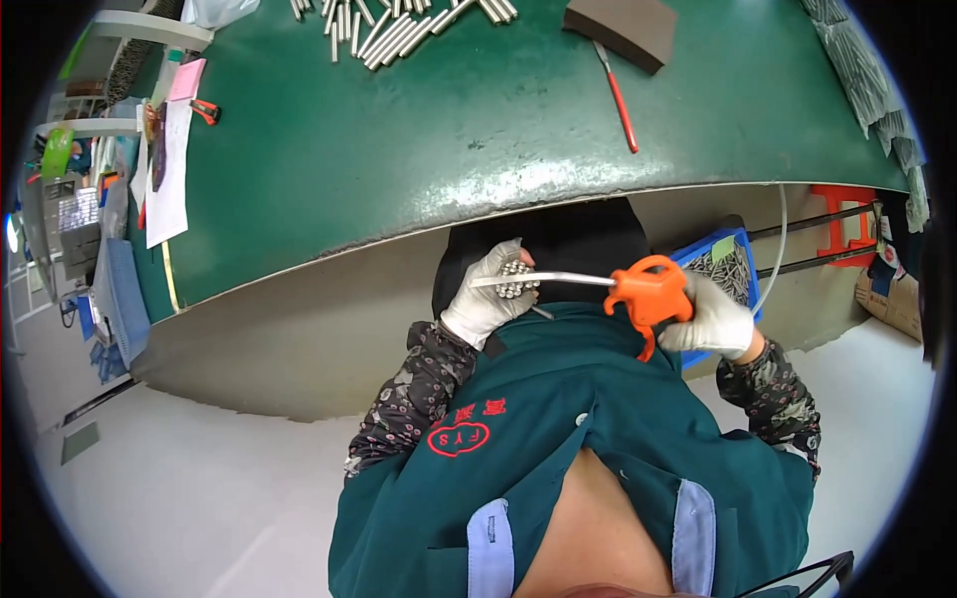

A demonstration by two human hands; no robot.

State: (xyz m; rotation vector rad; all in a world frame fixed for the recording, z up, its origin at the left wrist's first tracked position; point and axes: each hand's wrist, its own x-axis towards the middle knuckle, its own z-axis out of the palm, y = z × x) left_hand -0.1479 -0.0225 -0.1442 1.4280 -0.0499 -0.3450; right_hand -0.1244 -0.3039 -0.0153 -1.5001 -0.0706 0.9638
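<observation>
My left hand, in a white glove, is closed around a bundle of thin metal rods. Their shiny round ends face up, and one rod juts out below the hand. My right hand, also gloved, grips an orange air blow gun. The gun's long metal nozzle stretches left across the rod ends, its tip over my left hand. Both hands are above my lap, in front of the table edge. My right fingers are partly hidden behind the gun.
Loose metal rods lie on the green table with a brown block and a red-handled tool. A blue bin of metal pins and a white hose are beside my right hand. Papers and a cutter lie left.
</observation>
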